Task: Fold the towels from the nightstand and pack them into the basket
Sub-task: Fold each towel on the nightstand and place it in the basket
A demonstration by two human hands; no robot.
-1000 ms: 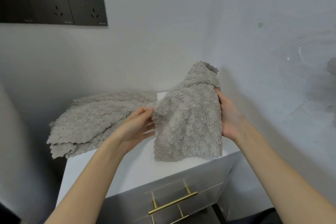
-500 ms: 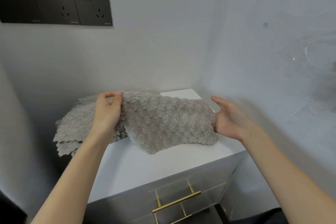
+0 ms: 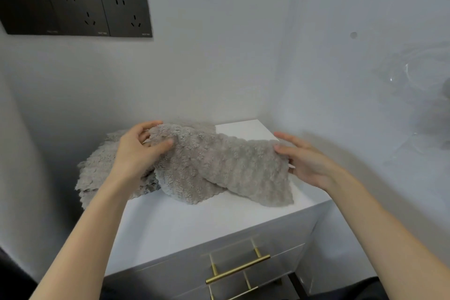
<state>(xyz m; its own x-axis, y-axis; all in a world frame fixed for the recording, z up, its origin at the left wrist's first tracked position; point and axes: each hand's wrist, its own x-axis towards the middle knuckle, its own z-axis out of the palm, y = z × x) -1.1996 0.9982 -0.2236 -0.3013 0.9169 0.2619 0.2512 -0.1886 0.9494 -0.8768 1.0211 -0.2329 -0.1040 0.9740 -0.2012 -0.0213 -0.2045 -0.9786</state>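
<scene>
Left hand (image 3: 140,153) pinches left end of grey fleece towel (image 3: 219,165); right hand (image 3: 308,162) clasps right end, thumb in front. Towel spread over white nightstand (image 3: 194,224), lower edge resting there, probably to square it for folding. Second towel (image 3: 97,170) behind. Basket unseen.

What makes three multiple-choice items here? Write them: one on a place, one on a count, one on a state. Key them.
1. Where does the towel pile lie?
A. on the left side of the nightstand top, overhanging
B. on a chair
C. on the floor

2. How many dark wall plates show?
A. one
B. three
C. five

3. How is the held towel?
A. folded into a square
B. crumpled, stretched between the left grip and the right grip
C. hanging from a hook

Key: 1 A, the pile droops past the top's left edge; 2 B, three plates sit side by side; 3 B, each grip pinches one end.
</scene>
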